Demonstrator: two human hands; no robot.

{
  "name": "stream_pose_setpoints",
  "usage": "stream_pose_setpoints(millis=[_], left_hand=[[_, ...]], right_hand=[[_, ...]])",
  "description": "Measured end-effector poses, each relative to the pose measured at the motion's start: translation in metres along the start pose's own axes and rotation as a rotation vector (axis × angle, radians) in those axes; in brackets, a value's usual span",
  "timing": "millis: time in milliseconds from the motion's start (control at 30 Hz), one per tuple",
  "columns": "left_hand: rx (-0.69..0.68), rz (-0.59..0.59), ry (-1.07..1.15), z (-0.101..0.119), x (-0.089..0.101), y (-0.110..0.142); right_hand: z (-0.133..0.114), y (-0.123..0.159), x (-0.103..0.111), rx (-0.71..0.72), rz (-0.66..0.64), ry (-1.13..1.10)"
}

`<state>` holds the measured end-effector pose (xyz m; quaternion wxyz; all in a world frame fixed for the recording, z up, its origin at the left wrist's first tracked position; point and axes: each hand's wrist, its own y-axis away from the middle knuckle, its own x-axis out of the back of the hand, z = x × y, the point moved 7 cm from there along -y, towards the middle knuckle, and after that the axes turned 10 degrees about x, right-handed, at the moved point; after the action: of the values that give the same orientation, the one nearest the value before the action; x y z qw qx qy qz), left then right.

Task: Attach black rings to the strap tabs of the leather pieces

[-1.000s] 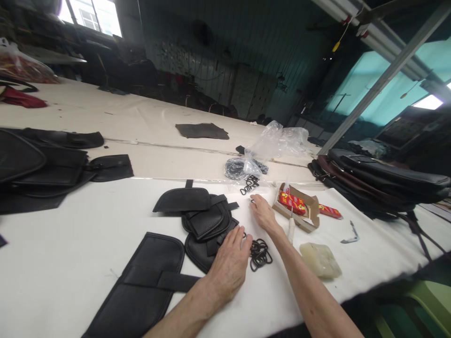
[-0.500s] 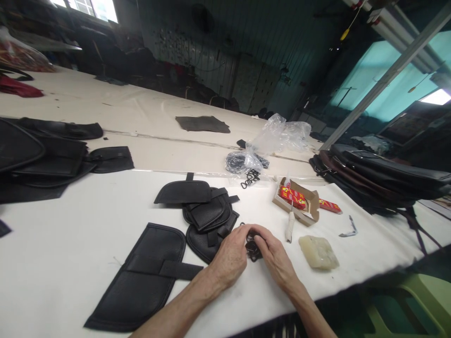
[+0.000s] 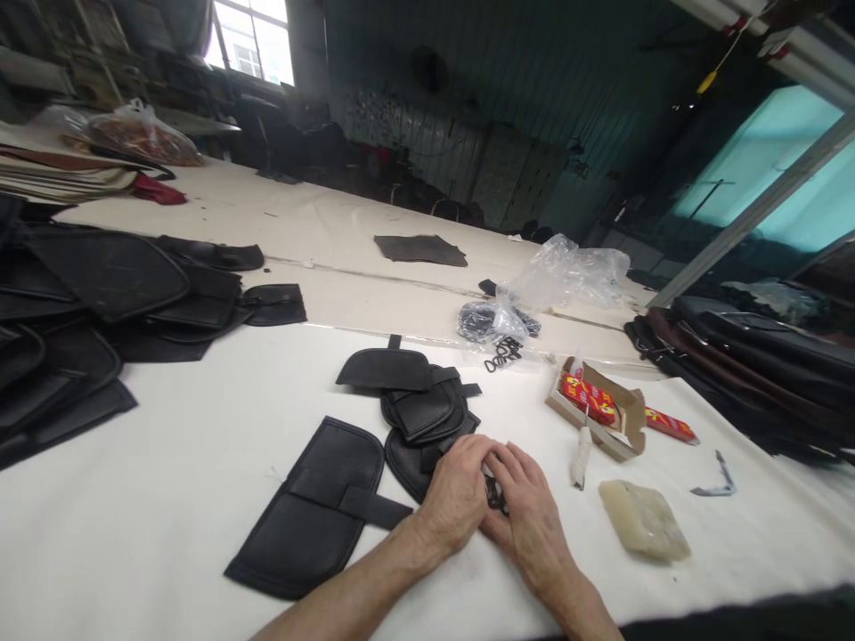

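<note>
On the white table my left hand [image 3: 460, 494] and my right hand [image 3: 531, 516] are cupped together, fingers curled, around a small bunch of black rings [image 3: 495, 494]. Only part of that bunch shows between the palms, and the fingertips are partly hidden. Just left of my hands is a pile of black leather pouch pieces with straps [image 3: 427, 409]. Closer to me lies a larger black pouch piece [image 3: 304, 525], its strap pointing at my left wrist. More black rings [image 3: 504, 353] spill from a clear plastic bag [image 3: 491, 316] beyond my hands.
To the right are a cardboard box [image 3: 628, 443] with red packets, a white-handled awl [image 3: 581, 458], a yellowish block [image 3: 645, 521] and small thread snips [image 3: 718, 481]. Black leather pieces [image 3: 113, 276] are heaped at left. Bags [image 3: 728, 374] are stacked at far right.
The view has swung left, so things sit further right in the picture. My right fingers have spread over the black rings, closing in towards my left hand and covering more of them.
</note>
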<state>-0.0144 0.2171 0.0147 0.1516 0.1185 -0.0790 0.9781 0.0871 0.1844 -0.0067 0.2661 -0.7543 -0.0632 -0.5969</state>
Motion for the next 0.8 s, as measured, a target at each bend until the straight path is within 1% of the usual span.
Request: stream_pose_setpoints(millis=[100,233,333,433,500,600,700,767,800], left_hand=[[0.060,-0.054,0.077,-0.005,-0.005,-0.002],[0.192,-0.132,0.229,-0.018,-0.009,-0.005],[0.258,-0.206,0.337,-0.023,-0.012,-0.004],[0.280,-0.244,0.399,-0.019,-0.011,-0.002],[0.228,-0.258,0.386,-0.009,-0.008,0.000],[0.020,-0.229,0.238,0.015,0.000,0.005],[-0.188,-0.137,-0.022,0.031,0.007,0.011],[-0.304,-0.041,-0.227,0.036,0.011,0.014],[-0.340,0.021,-0.332,0.037,0.014,0.015]], right_hand=[[-0.002,-0.002,0.000,-0.004,-0.022,0.065],[-0.005,-0.005,-0.002,-0.009,-0.011,0.066],[-0.004,-0.005,-0.007,-0.019,0.032,0.051],[-0.001,-0.003,-0.010,-0.008,0.092,0.052],[0.001,-0.002,-0.012,0.018,0.096,0.056],[0.003,-0.003,-0.013,0.066,0.075,0.083],[0.004,-0.005,-0.006,0.093,0.157,0.162],[0.003,-0.006,-0.002,0.105,0.216,0.213],[0.002,-0.007,0.000,0.107,0.234,0.231]])
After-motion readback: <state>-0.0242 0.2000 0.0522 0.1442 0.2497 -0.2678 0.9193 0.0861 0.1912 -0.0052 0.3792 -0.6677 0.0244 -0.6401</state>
